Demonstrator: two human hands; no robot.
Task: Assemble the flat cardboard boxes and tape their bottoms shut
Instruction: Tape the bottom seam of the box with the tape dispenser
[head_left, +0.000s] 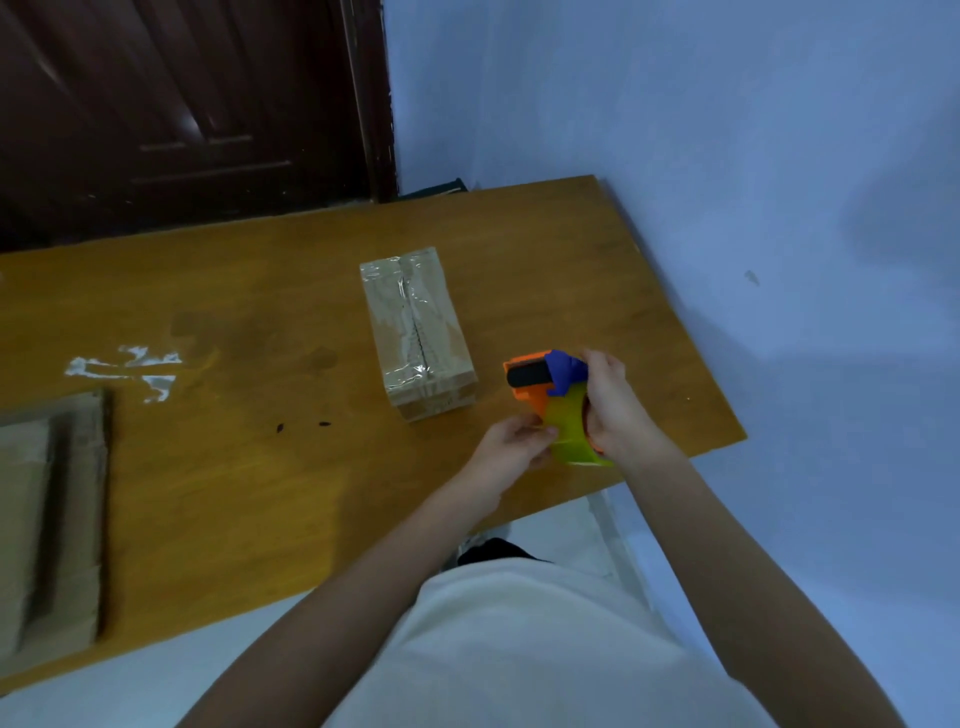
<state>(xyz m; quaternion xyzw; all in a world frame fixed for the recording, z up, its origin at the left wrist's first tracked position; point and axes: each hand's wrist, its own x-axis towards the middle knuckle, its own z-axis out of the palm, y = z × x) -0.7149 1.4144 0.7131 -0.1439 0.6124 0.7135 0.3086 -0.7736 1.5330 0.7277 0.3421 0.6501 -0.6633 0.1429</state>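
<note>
An assembled cardboard box (420, 332) lies in the middle of the wooden table (249, 467), its upturned face crossed by clear tape at both ends and along part of the seam. To its right I hold an orange and blue tape dispenser (545, 384) with a yellowish tape roll (571, 436). My right hand (610, 402) grips the dispenser from the right side. My left hand (519, 447) pinches the roll's left edge with thumb and fingers. A stack of flat cardboard boxes (49, 525) lies at the table's left end.
Crumpled strips of clear tape (124, 369) are stuck to the table left of the box. Two small dark specks (301, 426) lie near the middle. A blue wall (727, 156) borders the table on the right, and a dark door (182, 104) stands behind.
</note>
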